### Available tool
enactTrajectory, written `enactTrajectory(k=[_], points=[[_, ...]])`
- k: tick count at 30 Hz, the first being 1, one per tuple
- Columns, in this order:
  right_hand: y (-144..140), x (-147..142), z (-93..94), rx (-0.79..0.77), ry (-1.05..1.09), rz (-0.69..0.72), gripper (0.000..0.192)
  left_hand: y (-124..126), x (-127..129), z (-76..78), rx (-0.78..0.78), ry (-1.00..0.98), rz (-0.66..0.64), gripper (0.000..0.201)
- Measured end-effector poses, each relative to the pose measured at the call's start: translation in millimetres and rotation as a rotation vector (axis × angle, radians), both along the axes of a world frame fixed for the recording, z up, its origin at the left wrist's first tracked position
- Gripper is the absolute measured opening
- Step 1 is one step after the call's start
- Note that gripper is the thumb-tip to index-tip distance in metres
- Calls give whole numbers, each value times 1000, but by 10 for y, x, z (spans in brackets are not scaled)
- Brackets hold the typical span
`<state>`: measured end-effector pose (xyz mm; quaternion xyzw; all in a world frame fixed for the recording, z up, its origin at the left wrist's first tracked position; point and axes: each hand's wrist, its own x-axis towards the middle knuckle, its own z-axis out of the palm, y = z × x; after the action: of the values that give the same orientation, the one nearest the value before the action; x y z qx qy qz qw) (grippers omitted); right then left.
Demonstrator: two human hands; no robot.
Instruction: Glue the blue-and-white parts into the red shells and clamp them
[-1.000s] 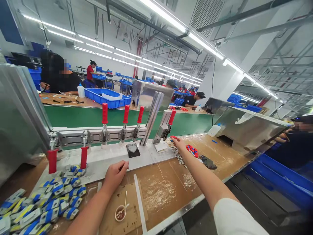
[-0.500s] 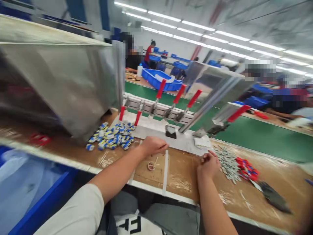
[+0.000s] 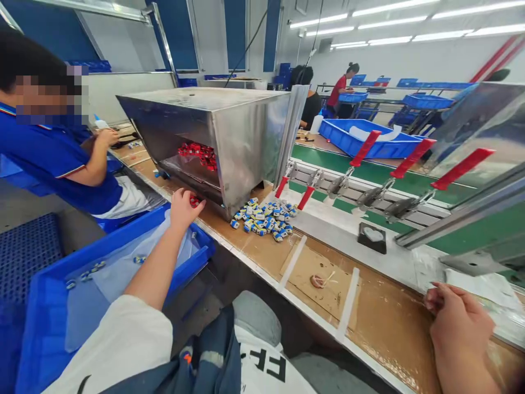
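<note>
My left hand (image 3: 184, 210) reaches to the table's front edge beside the metal box, its fingers curled round a small red plastic part (image 3: 194, 202). How many parts it grips is hidden. At the right, my right hand (image 3: 459, 323) is closed with thumb and fingertips together above the tabletop, near a clear plastic bag (image 3: 488, 290). Anything inside that pinch is too small or hidden to name. Between my hands lie a pile of small blue, white and yellow pieces (image 3: 266, 218) and a small ring-shaped thing with a thin stick (image 3: 318, 281) on cardboard.
An open-fronted metal box (image 3: 250, 148) holds several red parts (image 3: 199, 155). Red-handled toggle clamps (image 3: 367, 148) line a rail behind the table, near a black block (image 3: 372, 237). A blue crate (image 3: 45, 284) stands below left. A co-worker in blue (image 3: 61, 158) sits at the left.
The view has swung left. My left hand has moved from the middle of the table to the red parts by the metal box. My right hand stays at the right, still closed.
</note>
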<state>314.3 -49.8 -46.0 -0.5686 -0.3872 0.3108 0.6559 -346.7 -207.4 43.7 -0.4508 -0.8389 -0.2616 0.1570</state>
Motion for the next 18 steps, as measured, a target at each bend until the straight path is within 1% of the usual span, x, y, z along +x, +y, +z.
enactTrajectory(k=[2, 3, 4, 7, 10, 12, 13, 14, 15, 17, 18], points=[[-20, -18, -17, -15, -46, 49, 24, 32, -303, -24, -200, -94, 46, 64], [-35, -24, -18, -21, -62, 68, 24, 65, -386, -48, -287, -118, 42, 71], [-48, -29, -14, -22, -71, 76, 25, 96, -433, -78, -346, -115, 33, 74], [-69, -50, 13, -23, -61, 74, 27, 112, -437, -186, -397, -32, 41, 68], [-69, -75, 44, -43, -61, 99, 29, -36, -331, -275, -411, 5, 42, 59], [-86, -84, 65, -53, -91, 112, 29, -156, -192, -308, -344, 30, -8, 53], [-106, -87, 79, -45, -117, 105, 29, -193, -88, -315, -292, 43, -63, 51], [-133, -93, 98, -29, -147, 97, 29, -204, 47, -316, -245, 50, -141, 49], [-164, -106, 125, -6, -176, 94, 30, -189, 214, -309, -219, 51, -246, 47], [-210, -192, 198, 50, -231, 143, 33, -107, 652, -272, -207, 38, -471, 43], [-209, -285, 243, 74, -259, 196, 35, -66, 914, -242, -204, 19, -577, 43]])
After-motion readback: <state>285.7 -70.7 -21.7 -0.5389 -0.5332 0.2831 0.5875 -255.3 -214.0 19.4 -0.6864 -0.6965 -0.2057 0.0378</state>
